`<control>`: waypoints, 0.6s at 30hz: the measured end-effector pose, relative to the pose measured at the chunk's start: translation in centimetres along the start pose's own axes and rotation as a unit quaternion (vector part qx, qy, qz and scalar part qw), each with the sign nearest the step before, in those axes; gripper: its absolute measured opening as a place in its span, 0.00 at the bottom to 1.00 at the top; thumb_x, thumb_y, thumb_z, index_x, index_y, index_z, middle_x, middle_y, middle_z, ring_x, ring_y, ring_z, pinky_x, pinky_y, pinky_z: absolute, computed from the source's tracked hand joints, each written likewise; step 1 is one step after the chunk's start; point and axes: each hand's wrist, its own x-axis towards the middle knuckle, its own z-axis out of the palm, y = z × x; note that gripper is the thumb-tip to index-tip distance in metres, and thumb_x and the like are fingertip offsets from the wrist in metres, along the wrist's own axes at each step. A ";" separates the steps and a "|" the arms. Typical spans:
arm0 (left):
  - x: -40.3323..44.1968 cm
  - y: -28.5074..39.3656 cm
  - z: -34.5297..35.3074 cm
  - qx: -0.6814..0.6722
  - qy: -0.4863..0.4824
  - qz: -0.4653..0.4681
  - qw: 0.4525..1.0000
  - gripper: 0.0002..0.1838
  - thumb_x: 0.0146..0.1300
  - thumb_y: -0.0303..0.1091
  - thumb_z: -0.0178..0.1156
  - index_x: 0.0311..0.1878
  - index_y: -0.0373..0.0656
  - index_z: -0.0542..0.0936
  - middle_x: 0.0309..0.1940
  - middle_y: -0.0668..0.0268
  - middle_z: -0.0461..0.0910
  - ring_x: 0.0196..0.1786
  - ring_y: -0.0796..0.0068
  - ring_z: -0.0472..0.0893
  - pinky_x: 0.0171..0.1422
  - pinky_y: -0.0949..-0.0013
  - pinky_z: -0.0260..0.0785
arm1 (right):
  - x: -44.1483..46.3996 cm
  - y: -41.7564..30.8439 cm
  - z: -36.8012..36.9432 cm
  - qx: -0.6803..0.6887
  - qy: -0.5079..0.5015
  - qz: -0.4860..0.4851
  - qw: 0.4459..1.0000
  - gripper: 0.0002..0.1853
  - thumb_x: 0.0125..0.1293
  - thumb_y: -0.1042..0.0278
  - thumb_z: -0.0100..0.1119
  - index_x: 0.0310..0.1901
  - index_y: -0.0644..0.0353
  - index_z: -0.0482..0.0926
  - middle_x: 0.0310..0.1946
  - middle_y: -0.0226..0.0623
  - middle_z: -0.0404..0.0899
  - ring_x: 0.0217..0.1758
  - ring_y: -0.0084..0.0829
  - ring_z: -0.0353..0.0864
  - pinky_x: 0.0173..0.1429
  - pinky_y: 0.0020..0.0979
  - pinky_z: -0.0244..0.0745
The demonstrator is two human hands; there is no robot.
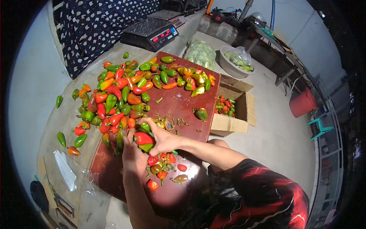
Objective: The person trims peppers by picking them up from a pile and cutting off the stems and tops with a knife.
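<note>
Both hands are engaged, clasping peppers between them at the near edge of the pile. The left hand [131,155] closes in from the left, fingers pointing away from the body, with the forearm running back toward the wearer. The right hand [164,139] arches in from the right, thumb and fingers spread around the load, with the forearm slanting across the worktop [183,105]. A red pepper [143,137] sits between the palms, with a green pepper [146,147] just below it, on the body side.

Risk noted: the skins look glossy, and several pieces appear to share one grasp; uneven pressure could let one slip out. Nudging the pepper pile [116,93], beyond and left of the hands, could also set pieces rolling.

Nearer the body than the hands lie green scraps [166,166] and a small red piece [152,185]. To the right of the hands, a lone dark-green pepper [201,113] rests apart; past the worktop edge stands an open cardboard box [227,124] containing peppers. Farthest ahead is a digital scale [150,36], its display lit.
</note>
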 end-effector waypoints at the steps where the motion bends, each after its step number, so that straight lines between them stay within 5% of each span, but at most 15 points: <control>1: -0.2 0.3 0.6 -0.047 0.004 -0.030 0.998 0.40 0.74 0.66 0.40 0.80 0.51 0.49 0.77 0.56 0.56 0.79 0.55 0.55 0.78 0.41 0.52 | -0.7 -0.9 -0.2 -0.030 0.017 -0.016 0.999 0.54 0.39 0.76 0.68 0.70 0.54 0.48 0.55 0.45 0.66 0.62 0.34 0.68 0.65 0.33 0.66; 2: -0.4 0.6 1.2 -0.093 0.008 -0.060 0.994 0.43 0.73 0.68 0.40 0.81 0.52 0.47 0.78 0.56 0.54 0.79 0.54 0.53 0.77 0.38 0.51 | -1.1 -0.3 -0.9 -0.033 0.017 -0.017 0.999 0.54 0.39 0.76 0.68 0.70 0.54 0.48 0.55 0.45 0.66 0.62 0.34 0.68 0.65 0.33 0.66; 3: -1.0 1.5 2.3 0.009 0.012 -0.071 0.997 0.50 0.67 0.75 0.41 0.81 0.52 0.44 0.78 0.52 0.54 0.79 0.53 0.52 0.74 0.30 0.52 | -1.3 0.9 -1.8 -0.009 0.043 -0.039 0.998 0.55 0.38 0.75 0.68 0.71 0.53 0.48 0.57 0.44 0.65 0.62 0.35 0.67 0.66 0.33 0.66; 8: -1.8 1.9 1.3 0.023 -0.060 -0.043 0.997 0.55 0.66 0.75 0.45 0.81 0.44 0.42 0.74 0.43 0.56 0.78 0.45 0.54 0.73 0.32 0.54 | -6.5 -0.1 -8.6 -0.072 0.230 -0.035 0.970 0.55 0.36 0.70 0.67 0.72 0.54 0.51 0.63 0.38 0.61 0.64 0.36 0.66 0.66 0.31 0.66; 10: -1.8 1.8 0.2 0.065 -0.037 -0.017 0.997 0.51 0.68 0.72 0.47 0.80 0.42 0.48 0.72 0.43 0.60 0.75 0.48 0.59 0.72 0.35 0.57 | -9.1 0.9 -14.5 -0.115 0.303 -0.085 0.942 0.54 0.37 0.73 0.63 0.73 0.54 0.51 0.55 0.41 0.67 0.58 0.39 0.72 0.63 0.37 0.70; 11: -1.8 1.9 0.3 0.088 0.009 -0.010 0.996 0.44 0.70 0.70 0.45 0.76 0.45 0.57 0.65 0.49 0.69 0.65 0.58 0.70 0.65 0.46 0.67 | -10.7 0.0 -16.3 -0.091 0.349 -0.065 0.931 0.53 0.39 0.73 0.63 0.72 0.54 0.52 0.52 0.40 0.69 0.50 0.35 0.73 0.53 0.34 0.71; 12: -1.8 2.1 0.4 0.087 0.009 -0.011 0.996 0.44 0.70 0.70 0.45 0.76 0.45 0.57 0.65 0.49 0.69 0.65 0.58 0.70 0.65 0.46 0.67 | -12.3 -0.9 -18.2 -0.065 0.394 -0.047 0.916 0.52 0.41 0.73 0.63 0.72 0.54 0.52 0.48 0.39 0.70 0.42 0.32 0.74 0.44 0.32 0.72; 14: -1.8 2.6 0.7 0.130 0.033 -0.003 0.991 0.40 0.73 0.64 0.46 0.75 0.43 0.59 0.63 0.52 0.72 0.61 0.61 0.74 0.61 0.51 0.70 | -15.1 -1.8 -21.5 -0.036 0.483 -0.001 0.875 0.50 0.48 0.71 0.66 0.73 0.53 0.50 0.41 0.38 0.76 0.31 0.27 0.77 0.32 0.28 0.72; 15: -1.8 2.7 0.9 0.129 0.031 -0.006 0.991 0.40 0.73 0.64 0.46 0.75 0.43 0.59 0.63 0.52 0.72 0.61 0.61 0.74 0.61 0.51 0.70 | -16.2 -0.3 -24.2 -0.103 0.535 0.016 0.839 0.53 0.51 0.67 0.71 0.75 0.52 0.47 0.45 0.45 0.81 0.33 0.28 0.83 0.30 0.28 0.73; 17: -1.8 2.8 1.0 0.145 0.052 -0.014 0.988 0.35 0.74 0.58 0.48 0.74 0.42 0.62 0.59 0.54 0.75 0.57 0.64 0.76 0.58 0.57 0.71 | -20.2 6.2 -31.9 -0.336 0.613 0.088 0.710 0.54 0.53 0.64 0.74 0.76 0.59 0.48 0.53 0.53 0.81 0.44 0.32 0.86 0.40 0.33 0.80; 18: -1.8 3.0 1.0 0.144 0.055 -0.011 0.988 0.35 0.74 0.58 0.48 0.74 0.42 0.62 0.59 0.54 0.75 0.57 0.64 0.76 0.58 0.57 0.71 | -21.6 6.2 -32.3 -0.276 0.642 0.091 0.710 0.50 0.53 0.65 0.74 0.73 0.62 0.53 0.51 0.52 0.82 0.44 0.33 0.86 0.44 0.33 0.81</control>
